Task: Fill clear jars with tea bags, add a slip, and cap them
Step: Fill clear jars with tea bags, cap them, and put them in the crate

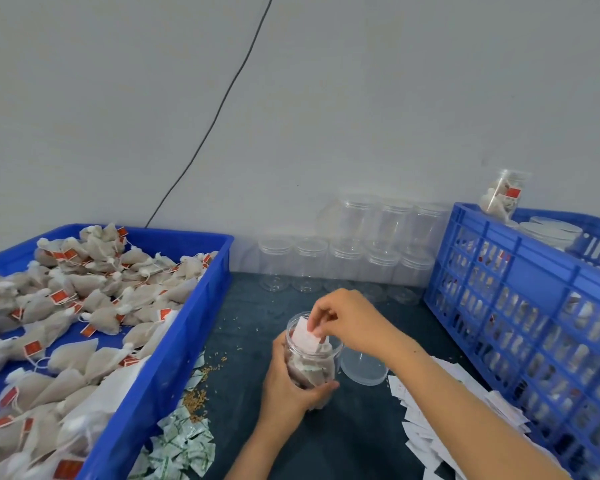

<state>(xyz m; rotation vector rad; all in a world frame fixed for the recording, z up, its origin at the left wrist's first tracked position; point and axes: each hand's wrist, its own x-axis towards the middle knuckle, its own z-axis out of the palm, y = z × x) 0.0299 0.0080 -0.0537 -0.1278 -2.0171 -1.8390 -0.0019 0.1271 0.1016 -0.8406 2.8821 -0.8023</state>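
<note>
Both hands work at one clear jar (311, 362) standing on the dark table (354, 441) in the head view. The left hand (288, 386) wraps round the jar's lower body, fingers and thumb curled against the plastic, steadying it upright. The right hand (347, 318) hovers over the jar's open mouth, its fingertips pinching the upper edge of a white slip (305, 336) whose lower part already sits inside the rim, on top of the tea bags (307, 370) packed within. Just beside the jar, under the right wrist, a clear lid (363, 367) lies flat on the table, apart from the jar. Left of the left hand stands a blue tray (174, 341) heaped with loose tea bags (84, 306) bearing red tags; between that tray and the left forearm lie small green-and-white sachets (181, 445) and some scattered grain. Under and beyond the right forearm a spread of white slips (426, 424) covers the table, and further right stands a blue slatted crate (520, 306) holding filled jars, with one filled jar (503, 195) tilted on its far rim. Beyond both hands, against the grey wall (326, 98), empty clear jars (347, 258) are stacked in two tiers, and a black cable (222, 102) runs down the wall.
</note>
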